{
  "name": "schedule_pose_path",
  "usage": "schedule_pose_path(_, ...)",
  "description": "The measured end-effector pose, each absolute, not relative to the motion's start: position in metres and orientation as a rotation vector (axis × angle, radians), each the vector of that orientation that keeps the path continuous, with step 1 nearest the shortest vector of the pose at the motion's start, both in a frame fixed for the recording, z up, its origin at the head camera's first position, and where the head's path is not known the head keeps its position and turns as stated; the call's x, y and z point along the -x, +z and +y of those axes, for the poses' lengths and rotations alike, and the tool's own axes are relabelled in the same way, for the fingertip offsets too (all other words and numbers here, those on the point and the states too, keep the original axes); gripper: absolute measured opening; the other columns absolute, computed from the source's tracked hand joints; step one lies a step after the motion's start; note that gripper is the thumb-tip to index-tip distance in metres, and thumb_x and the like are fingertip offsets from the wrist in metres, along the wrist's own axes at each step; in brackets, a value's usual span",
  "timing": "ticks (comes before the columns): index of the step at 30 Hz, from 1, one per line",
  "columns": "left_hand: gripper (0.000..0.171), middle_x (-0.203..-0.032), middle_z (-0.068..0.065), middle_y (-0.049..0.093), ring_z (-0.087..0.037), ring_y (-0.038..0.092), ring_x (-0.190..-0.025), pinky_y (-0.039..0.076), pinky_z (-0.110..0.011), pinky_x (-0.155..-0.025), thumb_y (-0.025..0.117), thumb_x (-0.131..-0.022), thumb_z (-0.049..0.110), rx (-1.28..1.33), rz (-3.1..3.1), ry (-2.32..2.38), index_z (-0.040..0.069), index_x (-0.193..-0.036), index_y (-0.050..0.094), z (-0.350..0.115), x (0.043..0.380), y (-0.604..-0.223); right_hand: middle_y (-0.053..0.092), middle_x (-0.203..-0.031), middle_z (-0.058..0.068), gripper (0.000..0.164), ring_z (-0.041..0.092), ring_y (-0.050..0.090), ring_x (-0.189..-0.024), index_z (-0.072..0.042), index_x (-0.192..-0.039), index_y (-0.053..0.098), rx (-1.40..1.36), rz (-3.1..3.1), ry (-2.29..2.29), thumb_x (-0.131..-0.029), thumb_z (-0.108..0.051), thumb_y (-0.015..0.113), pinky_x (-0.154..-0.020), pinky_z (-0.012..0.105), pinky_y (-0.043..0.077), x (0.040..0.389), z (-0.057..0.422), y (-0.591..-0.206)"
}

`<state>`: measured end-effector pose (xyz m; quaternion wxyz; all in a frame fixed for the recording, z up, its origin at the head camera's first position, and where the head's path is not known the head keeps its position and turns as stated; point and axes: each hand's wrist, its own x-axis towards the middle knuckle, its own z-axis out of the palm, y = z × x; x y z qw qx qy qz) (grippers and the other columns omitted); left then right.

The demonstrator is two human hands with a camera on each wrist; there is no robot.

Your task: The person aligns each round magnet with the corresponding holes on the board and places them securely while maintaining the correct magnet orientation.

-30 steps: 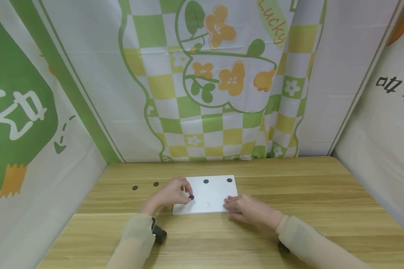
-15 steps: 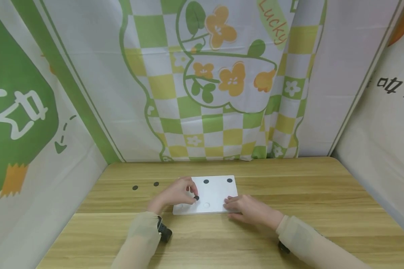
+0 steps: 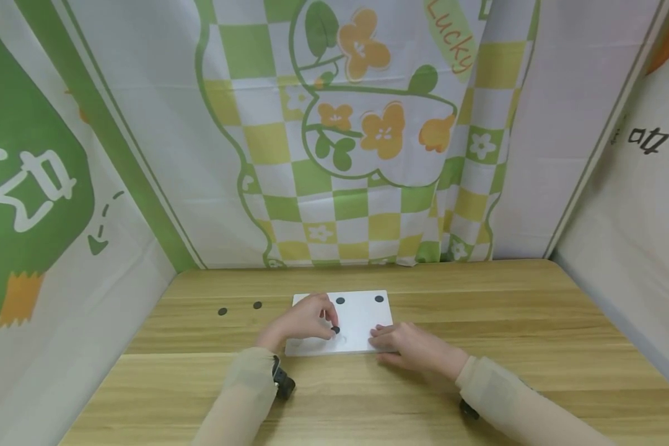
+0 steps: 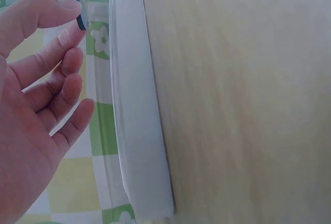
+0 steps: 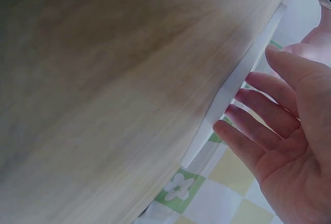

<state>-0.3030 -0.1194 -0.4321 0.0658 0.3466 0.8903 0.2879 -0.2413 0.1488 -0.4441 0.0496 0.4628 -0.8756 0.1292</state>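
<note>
My left hand [image 3: 305, 319] pinches a small black disc [image 3: 335, 330] between thumb and index finger. In the left wrist view the disc [image 4: 81, 15] stands on edge, its other fingers loosely bent behind it. Below lies a white rectangular board [image 3: 359, 322], and the disc is just above a shallow round recess [image 3: 342, 339] near its front edge. Two black discs sit along the board's far side, a middle one [image 3: 341, 301] and a right one [image 3: 379, 299]. My right hand [image 3: 407, 345] rests on the board's front right corner, fingers fairly straight in the right wrist view.
Two loose black discs, one farther left [image 3: 222, 311] and one nearer the board [image 3: 257, 305], lie on the wooden table [image 3: 424, 402]. A patterned curtain [image 3: 351, 217] hangs behind the table's far edge. Printed cloth walls stand at both sides.
My left hand has moved right across the board with the black disc, from its left part to beside the front middle recess. The right hand and the board have stayed put.
</note>
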Motion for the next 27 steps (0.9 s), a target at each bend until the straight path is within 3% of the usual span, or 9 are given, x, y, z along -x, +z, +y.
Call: schedule_pose_path(27, 0.010, -0.076, 0.004, 0.060, -0.010, 0.049, -0.078, 0.043, -0.022, -0.071, 0.075, -0.066, 0.014, -1.142, 2.678, 0.680, 0.016, -0.073, 0.068, -0.099, 0.305, -0.434, 0.066, -0.118, 0.015, 0.033, 0.028, 0.063, -0.112, -0.002, -0.113, 0.067, -1.417, -2.645, 0.405, -0.088, -0.022, 0.068, -0.093, 0.037, 0.054, 0.242, 0.149, -0.445)
